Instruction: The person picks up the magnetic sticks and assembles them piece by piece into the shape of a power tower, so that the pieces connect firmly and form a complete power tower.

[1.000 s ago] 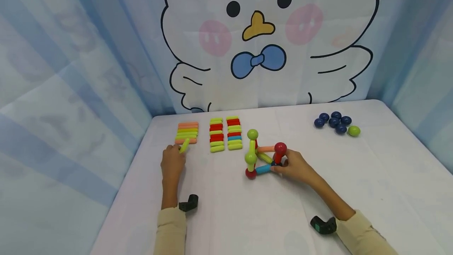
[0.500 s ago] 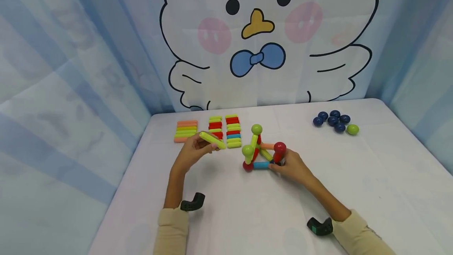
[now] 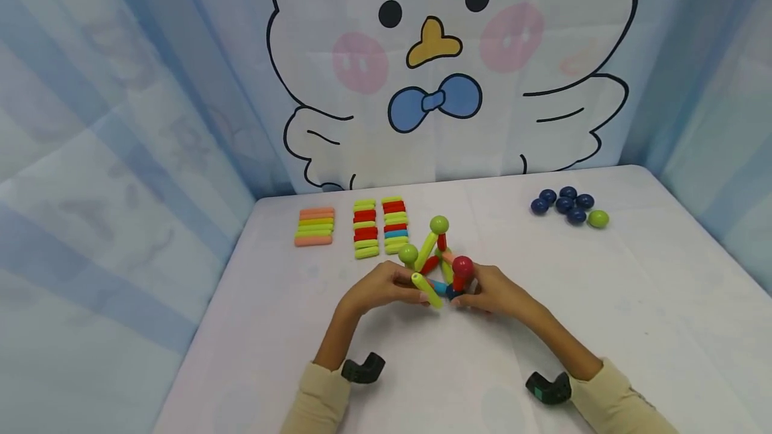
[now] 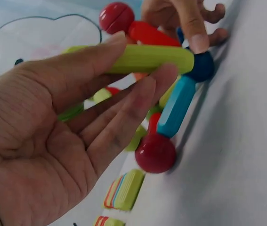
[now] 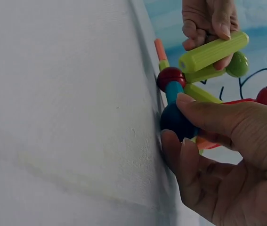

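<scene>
My left hand point(image 3: 380, 286) pinches a yellow-green stick point(image 3: 427, 291) between thumb and fingers, close to the dark blue ball. With thumb and fingertips my right hand point(image 3: 499, 292) grips that dark blue ball point(image 5: 176, 120), a lower corner of a frame of sticks and balls standing on the table. A light blue stick point(image 4: 176, 107) joins it to a red ball point(image 4: 156, 153). Above the dark blue ball rises a red stick topped by another red ball point(image 3: 462, 267). Two green balls cap other uprights, one farther back point(image 3: 439, 224). My left hand partly hides the frame's near left corner.
On the white table point(image 3: 446, 374), loose sticks lie in rows at the back left: an orange, yellow and green group point(image 3: 315, 227) and two mixed columns point(image 3: 364, 230). Several dark blue balls point(image 3: 564, 205) and one green ball point(image 3: 598, 219) sit at the back right.
My left hand has carried the yellow-green stick rightward from the back-left rows to the frame. The frame has turned and shifted slightly in my right hand's grip.
</scene>
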A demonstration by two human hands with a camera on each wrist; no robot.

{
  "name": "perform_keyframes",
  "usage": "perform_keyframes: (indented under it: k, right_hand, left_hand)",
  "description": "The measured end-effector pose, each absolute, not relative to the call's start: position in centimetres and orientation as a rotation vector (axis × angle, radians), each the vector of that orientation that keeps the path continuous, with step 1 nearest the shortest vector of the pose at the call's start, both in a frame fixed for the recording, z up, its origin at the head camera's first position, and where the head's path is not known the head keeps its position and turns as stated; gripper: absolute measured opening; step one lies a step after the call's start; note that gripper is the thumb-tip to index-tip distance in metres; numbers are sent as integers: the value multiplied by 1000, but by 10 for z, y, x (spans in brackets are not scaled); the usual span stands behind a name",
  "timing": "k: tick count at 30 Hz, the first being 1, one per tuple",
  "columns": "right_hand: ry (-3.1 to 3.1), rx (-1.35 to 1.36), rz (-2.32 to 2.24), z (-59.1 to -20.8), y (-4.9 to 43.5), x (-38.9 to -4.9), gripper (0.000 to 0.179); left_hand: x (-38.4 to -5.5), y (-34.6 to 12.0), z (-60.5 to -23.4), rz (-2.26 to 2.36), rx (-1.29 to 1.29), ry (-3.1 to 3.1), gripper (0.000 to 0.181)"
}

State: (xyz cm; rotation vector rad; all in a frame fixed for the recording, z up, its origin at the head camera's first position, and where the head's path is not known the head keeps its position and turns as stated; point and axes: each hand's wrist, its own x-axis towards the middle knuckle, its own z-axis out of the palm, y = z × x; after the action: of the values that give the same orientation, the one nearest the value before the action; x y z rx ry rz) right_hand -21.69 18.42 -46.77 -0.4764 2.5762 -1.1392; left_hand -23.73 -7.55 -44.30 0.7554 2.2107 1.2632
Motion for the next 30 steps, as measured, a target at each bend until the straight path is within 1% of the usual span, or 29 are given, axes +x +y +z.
perform_keyframes:
  k: [3, 8, 11, 15, 18, 24, 30]
  right_hand:
    - [2517, -557, -1130, -467, 189, -219, 60]
    - [2448, -661, -1142, -470, 194, -224, 38]
    - [2441, -676, -1159, -471, 195, -224, 32]
    - [2435, -660, -1185, -471, 194, -225, 32]
    - [2434, -644, -1201, -471, 193, -224, 31]
    - [2428, -630, -1223, -471, 192, -223, 29]
    - [2418, -612, -1218, -470, 191, -223, 31]
  left_hand:
    - [-233, -69, -444, 1307, 639, 2231, 19]
    - [-231, -63, -442, 1360, 514, 2255, 24]
    - [-230, -60, -443, 1391, 414, 2277, 25]
    - [-228, -53, -446, 1486, 255, 2277, 28]
    - [-227, -49, -450, 1575, 192, 2248, 29]
    - [-227, -45, -453, 1660, 186, 2197, 30]
    - [-230, -46, -457, 1608, 211, 2233, 35]
